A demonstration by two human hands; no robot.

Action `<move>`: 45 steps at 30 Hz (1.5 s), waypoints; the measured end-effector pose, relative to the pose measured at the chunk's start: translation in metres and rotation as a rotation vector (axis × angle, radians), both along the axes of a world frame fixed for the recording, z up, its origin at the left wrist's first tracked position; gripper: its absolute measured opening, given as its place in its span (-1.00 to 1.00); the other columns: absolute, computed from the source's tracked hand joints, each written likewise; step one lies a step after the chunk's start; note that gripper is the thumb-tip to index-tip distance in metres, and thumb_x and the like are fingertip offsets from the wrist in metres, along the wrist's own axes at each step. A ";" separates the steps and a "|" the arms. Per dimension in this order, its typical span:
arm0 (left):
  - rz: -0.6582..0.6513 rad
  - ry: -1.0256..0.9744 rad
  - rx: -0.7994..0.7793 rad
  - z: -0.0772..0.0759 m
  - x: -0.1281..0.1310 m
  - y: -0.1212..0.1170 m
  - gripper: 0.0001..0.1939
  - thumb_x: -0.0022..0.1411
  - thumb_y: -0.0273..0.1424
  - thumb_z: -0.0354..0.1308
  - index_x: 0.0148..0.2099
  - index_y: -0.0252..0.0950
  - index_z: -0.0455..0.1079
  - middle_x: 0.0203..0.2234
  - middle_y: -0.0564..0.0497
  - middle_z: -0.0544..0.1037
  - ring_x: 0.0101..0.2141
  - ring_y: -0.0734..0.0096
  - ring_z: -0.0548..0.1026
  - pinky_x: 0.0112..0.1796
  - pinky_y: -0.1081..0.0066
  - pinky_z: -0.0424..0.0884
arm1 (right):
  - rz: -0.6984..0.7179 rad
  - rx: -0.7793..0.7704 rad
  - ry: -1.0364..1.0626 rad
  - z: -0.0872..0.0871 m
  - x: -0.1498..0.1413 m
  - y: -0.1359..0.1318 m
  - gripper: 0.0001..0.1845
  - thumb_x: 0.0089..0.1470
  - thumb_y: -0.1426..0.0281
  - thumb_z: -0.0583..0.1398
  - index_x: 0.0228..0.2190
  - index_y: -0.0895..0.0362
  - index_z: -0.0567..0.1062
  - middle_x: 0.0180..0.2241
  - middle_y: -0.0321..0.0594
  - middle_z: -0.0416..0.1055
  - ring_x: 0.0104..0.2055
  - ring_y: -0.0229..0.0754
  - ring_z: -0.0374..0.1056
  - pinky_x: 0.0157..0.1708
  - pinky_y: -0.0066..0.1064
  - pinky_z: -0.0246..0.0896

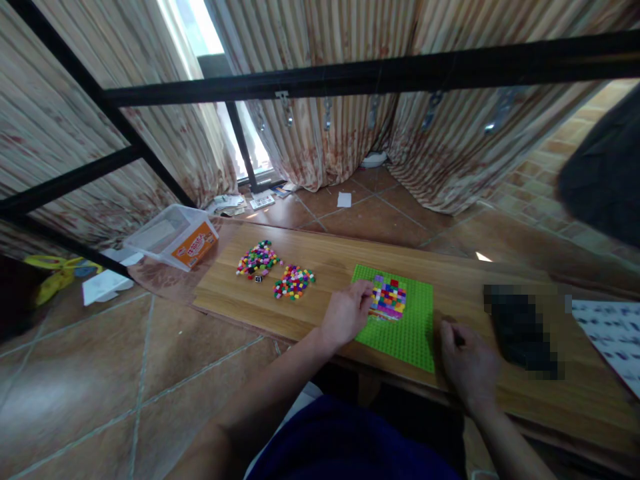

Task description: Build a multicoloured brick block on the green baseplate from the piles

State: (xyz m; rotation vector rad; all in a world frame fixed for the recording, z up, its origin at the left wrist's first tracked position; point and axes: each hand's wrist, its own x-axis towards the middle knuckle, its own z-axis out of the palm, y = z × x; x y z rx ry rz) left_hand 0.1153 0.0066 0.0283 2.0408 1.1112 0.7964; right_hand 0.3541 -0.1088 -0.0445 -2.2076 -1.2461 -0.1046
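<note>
Grip of the left hand point(347, 313), centre of the frame: fingers bent and drawn towards the thumb at the left edge of the brick pattern point(390, 300); from my remote station I cannot tell whether they pinch a brick or merely meet. The multicoloured pattern lies on the upper middle of the green baseplate point(421, 327), right of centre. The right hand point(469, 367), lower right of centre, rests curled just beside the baseplate's right edge; I cannot make out anything within its fingers. I judge the step in hand to be setting or pressing a small brick at the pattern's left side; the next move, as I read it, calls for a narrow pinch, alignment with the studs and light downward pressure, without disturbing the neighbouring bricks. Farther out, left of centre on the wooden bench point(330, 257), I note two heaps of loose bricks, the nearer heap point(294, 283) and the farther heap point(259, 259). A clear plastic box point(155, 230) with an orange label point(194, 245) stands at the bench's far left end. A pixelated dark object point(523, 333) and a printed sheet point(613, 340) lie at right; striped curtains point(325, 40) hang across the top.
</note>
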 end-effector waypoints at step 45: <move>0.156 -0.263 -0.309 -0.005 0.013 0.017 -0.85 0.26 -0.40 0.23 -0.12 -0.31 0.48 -0.45 0.05 0.57 -0.43 0.43 0.52 -0.36 0.44 0.44 | 0.013 0.010 0.017 0.005 -0.004 0.000 -0.39 0.24 -0.02 -0.04 -0.41 0.17 0.57 -0.40 -0.06 0.51 -0.35 -0.11 0.34 -0.35 -0.35 0.07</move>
